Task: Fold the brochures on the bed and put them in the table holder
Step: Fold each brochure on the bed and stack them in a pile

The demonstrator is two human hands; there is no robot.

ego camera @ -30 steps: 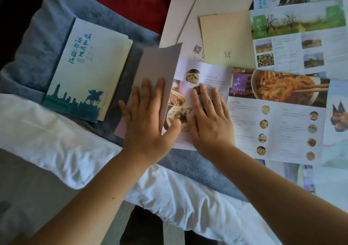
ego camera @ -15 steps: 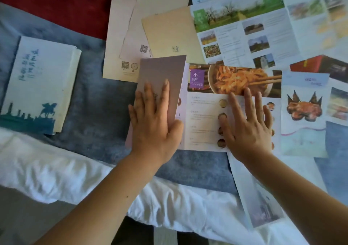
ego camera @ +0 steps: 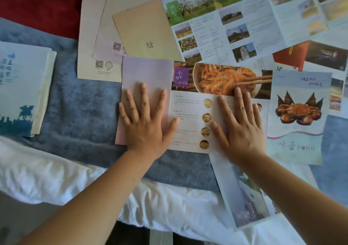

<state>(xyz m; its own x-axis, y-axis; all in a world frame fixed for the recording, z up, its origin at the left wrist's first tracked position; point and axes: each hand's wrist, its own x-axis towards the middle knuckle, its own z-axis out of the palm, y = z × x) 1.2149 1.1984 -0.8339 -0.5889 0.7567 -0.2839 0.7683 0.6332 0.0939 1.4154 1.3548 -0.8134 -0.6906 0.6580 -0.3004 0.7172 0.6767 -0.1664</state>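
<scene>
Presses the left hand flat, fingers straight and spread, gripping nothing, on the lilac panel folded over the left end of the noodle brochure. Lays the right hand equally flat and splayed on that brochure's open right part, nothing pinched. Under the noodle brochure, a grey-blue blanket; just beside its right edge, a crab brochure; beyond its far edge, a beige card and a landscape brochure; well left of it, a blue-and-white folded brochure; nearer than it, white bedding
</scene>
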